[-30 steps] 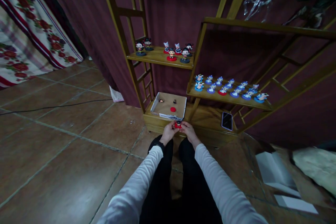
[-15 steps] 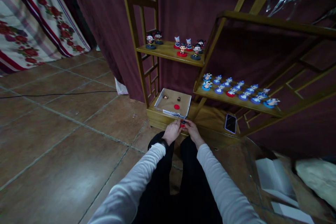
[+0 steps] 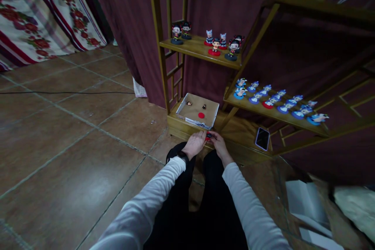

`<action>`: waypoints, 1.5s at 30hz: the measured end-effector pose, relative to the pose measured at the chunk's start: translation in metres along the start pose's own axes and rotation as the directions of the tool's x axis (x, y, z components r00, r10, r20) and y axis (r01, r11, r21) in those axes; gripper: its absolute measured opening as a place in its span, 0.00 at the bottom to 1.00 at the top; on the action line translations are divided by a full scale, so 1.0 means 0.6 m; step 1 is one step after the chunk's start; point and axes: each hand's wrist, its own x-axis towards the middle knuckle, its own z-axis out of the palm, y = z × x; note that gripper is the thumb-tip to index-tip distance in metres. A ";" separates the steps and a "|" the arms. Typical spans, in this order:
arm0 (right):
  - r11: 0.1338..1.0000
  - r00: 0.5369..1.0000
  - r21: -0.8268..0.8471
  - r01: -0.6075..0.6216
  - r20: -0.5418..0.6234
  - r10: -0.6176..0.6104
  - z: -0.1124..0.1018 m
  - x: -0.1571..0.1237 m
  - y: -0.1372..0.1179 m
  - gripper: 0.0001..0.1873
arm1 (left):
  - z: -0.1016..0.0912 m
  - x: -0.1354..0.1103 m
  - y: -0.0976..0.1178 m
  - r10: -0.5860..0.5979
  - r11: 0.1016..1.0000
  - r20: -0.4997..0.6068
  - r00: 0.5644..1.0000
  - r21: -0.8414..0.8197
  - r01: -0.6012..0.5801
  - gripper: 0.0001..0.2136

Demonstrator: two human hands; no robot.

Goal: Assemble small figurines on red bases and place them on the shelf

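Note:
My left hand [image 3: 195,144] and my right hand [image 3: 219,143] meet in front of the shelf's bottom board, fingers closed around a small black-and-red figurine [image 3: 208,135]. Much of it is covered by my fingers. Just beyond my hands stands a shallow open cardboard box [image 3: 211,120] on the bottom board. Inside it lie a red round base [image 3: 201,115], a small dark figurine piece [image 3: 204,106] and another small piece [image 3: 189,103] at the back left. A dark band circles my left wrist.
Above, a wooden shelf [image 3: 199,54] carries several black-haired and grey figurines. Lower right, another shelf board [image 3: 281,116] bears several blue and purple figurines [image 3: 255,97]. A phone [image 3: 262,138] rests on the bottom board. White box pieces [image 3: 307,203] lie on the floor at right.
The view has shifted, so the shelves and box appear moved in the picture. Both hands still hold the figurine together in front of the box, with little change in grip.

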 end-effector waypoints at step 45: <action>0.999 0.999 0.041 -0.009 0.047 0.007 -0.002 -0.014 -0.019 0.18 | 0.009 -0.011 0.005 -0.002 1.000 -0.043 0.999 -0.032 0.000 0.21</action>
